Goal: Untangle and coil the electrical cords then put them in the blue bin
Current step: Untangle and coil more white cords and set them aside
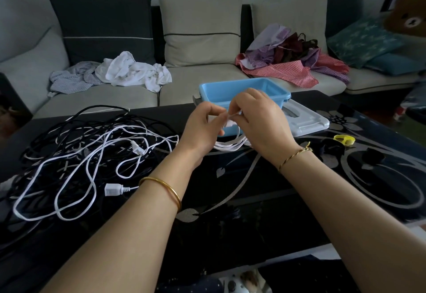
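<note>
A dark glass tabletop (253,200) with a pale flower pattern fills the near room. Above it the left hand (202,129) and right hand (260,126) meet, fingers curled, both pinching a small white coil (230,147) whose loops hang just beneath them. Left of the left hand sprawls the tangle (92,154) of black and white cords, not yet sorted. Just beyond the hands sits the blue bin (214,92). If either pinch slackens, I reckon the springy loops will fan open.
</note>
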